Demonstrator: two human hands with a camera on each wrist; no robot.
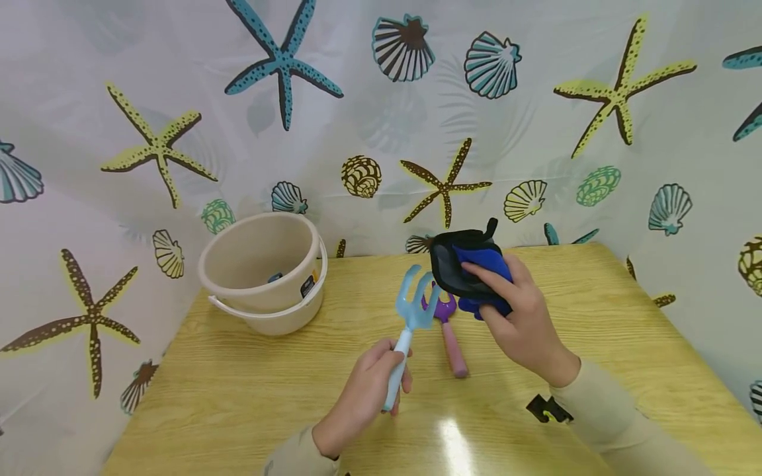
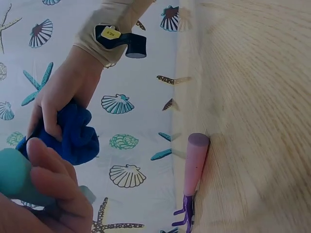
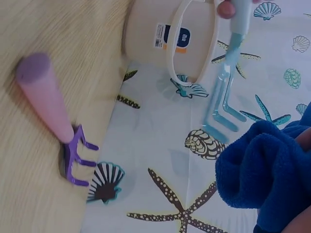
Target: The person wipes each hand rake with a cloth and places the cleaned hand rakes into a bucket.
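My left hand [image 1: 368, 380] grips the pale blue handle of a small garden hand rake [image 1: 417, 312], held up with its bent tines pointing away. The handle end [image 2: 14, 177] shows turquoise in the left wrist view. My right hand [image 1: 524, 324] holds a bunched cloth [image 1: 493, 259], blue and fluffy with a dark mesh side, black edging and a loop. In the right wrist view the blue cloth [image 3: 262, 170] is close to the rake's tines, with a gap between them. A second hand rake [image 1: 454, 350], purple with a pink handle, lies on the table between and beyond the hands.
A beige bucket [image 1: 280, 291] with a white handle stands at the back left of the wooden table [image 1: 250, 403]; something small and blue is inside. Behind hangs a curtain [image 1: 357, 119] printed with starfish and shells. The right sleeve carries a black wrist mount [image 2: 116, 39].
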